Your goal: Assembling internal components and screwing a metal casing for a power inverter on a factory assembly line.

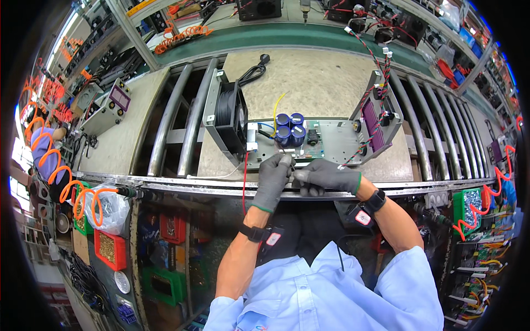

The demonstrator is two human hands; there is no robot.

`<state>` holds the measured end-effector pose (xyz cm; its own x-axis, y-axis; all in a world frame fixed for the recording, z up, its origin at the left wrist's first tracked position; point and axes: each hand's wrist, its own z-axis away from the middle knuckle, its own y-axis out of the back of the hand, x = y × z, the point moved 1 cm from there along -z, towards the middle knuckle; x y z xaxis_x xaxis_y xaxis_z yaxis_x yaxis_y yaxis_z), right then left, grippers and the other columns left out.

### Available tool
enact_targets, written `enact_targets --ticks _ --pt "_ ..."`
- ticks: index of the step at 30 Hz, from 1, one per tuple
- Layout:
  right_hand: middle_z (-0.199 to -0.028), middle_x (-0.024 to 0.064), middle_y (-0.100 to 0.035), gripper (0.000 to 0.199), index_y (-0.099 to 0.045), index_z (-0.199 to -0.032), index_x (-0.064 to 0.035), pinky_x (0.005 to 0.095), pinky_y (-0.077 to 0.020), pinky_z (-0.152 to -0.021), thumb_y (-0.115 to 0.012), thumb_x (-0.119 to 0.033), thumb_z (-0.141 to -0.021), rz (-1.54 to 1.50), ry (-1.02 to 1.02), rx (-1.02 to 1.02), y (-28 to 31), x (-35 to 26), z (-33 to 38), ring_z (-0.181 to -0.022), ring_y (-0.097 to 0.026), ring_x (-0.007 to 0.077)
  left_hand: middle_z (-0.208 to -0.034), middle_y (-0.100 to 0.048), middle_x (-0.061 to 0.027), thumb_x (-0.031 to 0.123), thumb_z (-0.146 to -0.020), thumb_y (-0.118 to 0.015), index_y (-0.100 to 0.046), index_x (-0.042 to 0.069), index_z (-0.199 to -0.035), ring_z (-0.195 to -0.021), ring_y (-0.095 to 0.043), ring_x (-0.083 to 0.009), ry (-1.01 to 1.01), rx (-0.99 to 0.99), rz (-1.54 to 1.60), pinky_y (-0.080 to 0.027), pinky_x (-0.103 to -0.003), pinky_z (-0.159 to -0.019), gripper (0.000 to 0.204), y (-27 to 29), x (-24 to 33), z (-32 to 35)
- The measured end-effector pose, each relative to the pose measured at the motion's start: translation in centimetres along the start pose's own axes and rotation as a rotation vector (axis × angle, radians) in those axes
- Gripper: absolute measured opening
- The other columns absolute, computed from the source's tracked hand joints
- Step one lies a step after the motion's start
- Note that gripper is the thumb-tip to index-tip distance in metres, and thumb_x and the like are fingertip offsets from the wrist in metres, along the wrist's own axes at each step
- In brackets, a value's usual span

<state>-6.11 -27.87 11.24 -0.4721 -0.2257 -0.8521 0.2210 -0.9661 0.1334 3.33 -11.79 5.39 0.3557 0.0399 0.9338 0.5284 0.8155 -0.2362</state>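
A metal chassis (339, 144) lies across a board on the roller line. It carries a black fan (227, 113) on its left upright plate, blue capacitors (290, 130), a green circuit board (314, 144), and a right upright plate with twisted wires (382, 83). My left hand (273, 181), in a grey glove, is closed in a pinch at the chassis's near edge, just below the capacitors. My gloved right hand (331, 177) meets it from the right, fingers bent and pressed together. Whatever the fingertips hold is too small to make out. A red wire (244, 185) hangs left of my left hand.
Steel rollers (190, 118) flank the board on both sides. A black power cord (255, 71) lies behind the fan. Orange coiled air hoses (55, 160) hang at the left. Red (110, 249) and green (468, 209) parts bins stand below the bench edge. A driver tool (305, 8) hangs at the back.
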Motion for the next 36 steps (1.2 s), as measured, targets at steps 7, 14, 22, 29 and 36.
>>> enact_targets --ticks 7,14,22,29,36 --pt "-0.086 0.0194 -0.072 0.03 -0.076 -0.096 -0.0017 0.0444 -0.0559 -0.074 -0.074 -0.029 -0.087 0.807 0.262 0.409 0.0 -2.5 0.1 -0.08 -0.071 0.0377 -0.064 -0.056 0.0024 0.025 -0.101 -0.065 -0.069 0.002 -0.09 -0.056 -0.051 -0.0063 -0.013 0.1 -0.21 -0.044 -0.027 -0.052 0.026 -0.6 0.7 0.2" --pt "-0.09 0.0149 -0.073 0.014 -0.073 -0.099 -0.0083 0.0485 -0.0567 -0.07 -0.064 -0.011 -0.089 1.273 0.217 0.692 -0.4 -3.0 -0.1 -0.079 -0.072 0.0389 -0.105 -0.064 -0.0166 0.005 -0.09 -0.063 -0.068 0.013 -0.12 -0.093 -0.069 -0.0352 -0.864 0.277 -1.032 -0.057 -0.044 -0.076 0.032 0.2 1.6 0.7" --pt "-0.097 0.0161 -0.074 0.018 -0.075 -0.11 -0.0077 0.0406 -0.0564 -0.078 -0.07 -0.01 -0.092 0.593 0.653 0.541 2.5 -0.8 -2.8 -0.088 -0.072 0.0344 -0.106 -0.067 -0.0151 0.001 -0.087 -0.062 -0.072 0.008 -0.111 -0.093 -0.069 -0.0349 -0.842 0.326 -0.855 -0.057 -0.043 -0.076 0.027 1.4 0.2 -0.4" --pt "-0.093 0.0126 -0.075 0.018 -0.073 -0.11 -0.0015 0.0338 -0.0565 -0.075 -0.071 0.0 -0.092 0.482 0.687 0.535 2.5 0.9 -3.9 -0.083 -0.072 0.0225 -0.108 -0.071 -0.014 -0.002 -0.088 -0.061 -0.074 0.006 -0.11 -0.092 -0.071 -0.0316 -0.932 0.342 -0.809 -0.057 -0.039 -0.075 0.027 1.6 0.2 -0.4" --pt "-0.094 0.0139 -0.074 0.018 -0.072 -0.107 -0.0016 0.0349 -0.0582 -0.073 -0.072 0.001 -0.09 0.706 0.797 0.56 2.3 1.0 -3.6 -0.084 -0.075 0.0273 -0.108 -0.071 -0.013 -0.002 -0.086 -0.061 -0.073 0.006 -0.109 -0.095 -0.071 -0.0316 -0.919 0.337 -0.816 -0.058 -0.04 -0.078 0.027 1.7 0.1 -0.4"
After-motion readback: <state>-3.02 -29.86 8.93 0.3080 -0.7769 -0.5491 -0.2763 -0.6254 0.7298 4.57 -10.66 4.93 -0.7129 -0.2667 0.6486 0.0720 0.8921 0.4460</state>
